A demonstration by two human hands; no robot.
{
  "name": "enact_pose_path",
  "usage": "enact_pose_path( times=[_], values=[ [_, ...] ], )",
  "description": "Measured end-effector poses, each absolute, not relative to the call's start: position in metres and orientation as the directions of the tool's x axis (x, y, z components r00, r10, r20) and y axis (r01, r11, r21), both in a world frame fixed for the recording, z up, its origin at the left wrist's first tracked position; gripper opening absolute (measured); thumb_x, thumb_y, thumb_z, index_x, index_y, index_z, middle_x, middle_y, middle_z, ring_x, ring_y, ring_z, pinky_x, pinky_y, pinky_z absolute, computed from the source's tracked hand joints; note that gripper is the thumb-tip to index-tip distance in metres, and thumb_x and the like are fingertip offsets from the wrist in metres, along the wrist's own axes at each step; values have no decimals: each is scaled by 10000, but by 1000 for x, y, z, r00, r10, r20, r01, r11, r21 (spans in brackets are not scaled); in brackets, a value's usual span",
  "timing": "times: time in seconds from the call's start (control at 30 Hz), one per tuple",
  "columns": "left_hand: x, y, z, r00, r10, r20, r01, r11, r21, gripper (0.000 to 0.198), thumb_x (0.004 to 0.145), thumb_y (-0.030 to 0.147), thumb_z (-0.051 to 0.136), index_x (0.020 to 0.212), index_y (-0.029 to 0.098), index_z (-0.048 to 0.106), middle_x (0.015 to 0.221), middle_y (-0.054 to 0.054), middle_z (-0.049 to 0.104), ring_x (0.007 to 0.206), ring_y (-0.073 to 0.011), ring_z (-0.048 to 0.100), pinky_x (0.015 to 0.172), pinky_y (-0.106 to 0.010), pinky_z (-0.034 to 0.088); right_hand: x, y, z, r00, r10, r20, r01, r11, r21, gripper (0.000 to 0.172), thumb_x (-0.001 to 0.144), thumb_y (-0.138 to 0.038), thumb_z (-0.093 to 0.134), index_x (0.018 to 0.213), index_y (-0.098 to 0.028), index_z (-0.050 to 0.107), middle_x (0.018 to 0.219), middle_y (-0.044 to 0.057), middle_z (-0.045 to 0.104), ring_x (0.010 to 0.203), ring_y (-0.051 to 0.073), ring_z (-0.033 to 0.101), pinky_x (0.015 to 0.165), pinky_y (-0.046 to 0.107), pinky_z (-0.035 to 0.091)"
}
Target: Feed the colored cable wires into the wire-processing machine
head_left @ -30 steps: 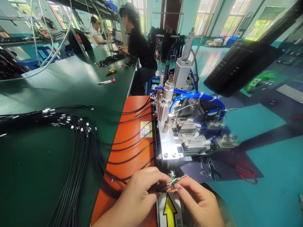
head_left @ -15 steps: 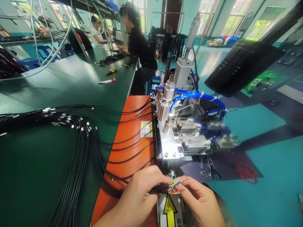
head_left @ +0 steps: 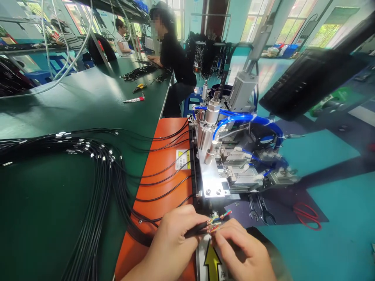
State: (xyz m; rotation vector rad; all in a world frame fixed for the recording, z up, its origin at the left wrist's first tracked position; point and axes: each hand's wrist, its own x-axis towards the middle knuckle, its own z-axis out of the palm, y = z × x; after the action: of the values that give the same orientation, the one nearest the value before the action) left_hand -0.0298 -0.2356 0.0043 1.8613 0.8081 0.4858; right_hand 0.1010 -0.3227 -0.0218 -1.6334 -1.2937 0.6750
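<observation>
My left hand is closed around the ends of black cables, thumb and forefinger pressing near their tips. Thin coloured wires, among them red, green, blue and yellow, fan out of the cut ends. With thumb and forefinger together, my right hand pinches some of these wires just right of the cable ends. Both hands are over a metal plate with a yellow arrow. Exactly how many cables I grip is hidden by my fingers.
Ahead stands a metal machine with blue air hoses. Several cables cross an orange board from a large black bundle on the green table. Wrenches and red-handled scissors lie at right. A co-worker stands beyond.
My right hand has shifted slightly left and down, closing on the lower wires. The upper wires now stand more gathered. My left hand keeps its grip on the cables.
</observation>
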Motion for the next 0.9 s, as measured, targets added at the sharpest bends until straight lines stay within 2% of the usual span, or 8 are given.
enact_pose_path(
  times=[0.07, 0.1, 0.17, 0.3, 0.37, 0.57, 0.73, 0.9],
  values=[
    [-28, -235, 5, 678, 730, -87, 352, -219, 910, 145, 755, 126, 565, 679, 154, 686, 606, 2, 516, 603, -129, 490, 525, -193, 318, 95, -323, -25, 312, 908, 280, 620, 29, -784, 175, 779, -176, 517, 637, -194, 617, 602, 13, 644, 598, 166, 566, 619, 296, 405],
    [-28, -234, 4, 672, 732, -108, 358, -194, 913, 167, 775, 181, 563, 651, 145, 670, 598, 3, 503, 595, -129, 476, 523, -198, 312, 93, -323, -26, 295, 894, 337, 674, 55, -737, 147, 769, -161, 528, 657, -194, 617, 601, 9, 642, 590, 163, 559, 614, 299, 394],
    [-27, -232, 4, 668, 731, -138, 352, -146, 925, 233, 790, 250, 549, 608, 130, 632, 591, 5, 482, 588, -129, 447, 525, -206, 302, 92, -322, -26, 245, 906, 345, 697, 82, -712, 137, 772, -149, 532, 668, -194, 610, 607, 5, 639, 591, 158, 562, 608, 291, 396],
    [-27, -230, 2, 663, 725, -185, 324, -55, 944, 260, 776, 286, 545, 582, 118, 589, 596, 10, 451, 598, -127, 410, 537, -214, 297, 96, -319, -20, 287, 948, 137, 518, -33, -855, 201, 840, -221, 484, 695, -198, 621, 671, 24, 645, 669, 173, 595, 638, 265, 448],
    [-27, -229, 2, 659, 725, -200, 309, -19, 951, 256, 768, 298, 557, 593, 116, 597, 602, 13, 439, 597, -123, 400, 531, -212, 289, 98, -319, -17, 320, 946, 52, 410, -89, -908, 165, 826, -255, 514, 749, -201, 650, 724, 33, 658, 710, 185, 610, 657, 254, 466],
    [-26, -229, 4, 651, 730, -210, 296, 10, 955, 226, 724, 270, 601, 555, 119, 598, 560, 31, 405, 563, -111, 365, 514, -210, 263, 104, -320, -20, 317, 929, -191, 117, -238, -964, 210, 788, -355, 554, 744, -188, 674, 773, 57, 682, 775, 215, 623, 690, 265, 489],
    [-27, -231, 3, 647, 738, -193, 277, 8, 961, 177, 723, 231, 615, 580, 127, 627, 586, 23, 444, 590, -118, 408, 533, -208, 290, 106, -319, -21, 309, 915, -259, 16, -277, -961, 260, 758, -400, 582, 708, -168, 688, 749, 64, 694, 756, 222, 622, 708, 284, 489],
    [-27, -231, -1, 658, 729, -188, 277, -2, 961, 154, 721, 198, 630, 581, 134, 629, 603, 18, 470, 614, -124, 445, 548, -207, 307, 107, -318, -21, 316, 911, -264, -4, -277, -961, 244, 737, -390, 609, 700, -167, 700, 757, 71, 700, 753, 227, 622, 719, 299, 489]
  ],
)
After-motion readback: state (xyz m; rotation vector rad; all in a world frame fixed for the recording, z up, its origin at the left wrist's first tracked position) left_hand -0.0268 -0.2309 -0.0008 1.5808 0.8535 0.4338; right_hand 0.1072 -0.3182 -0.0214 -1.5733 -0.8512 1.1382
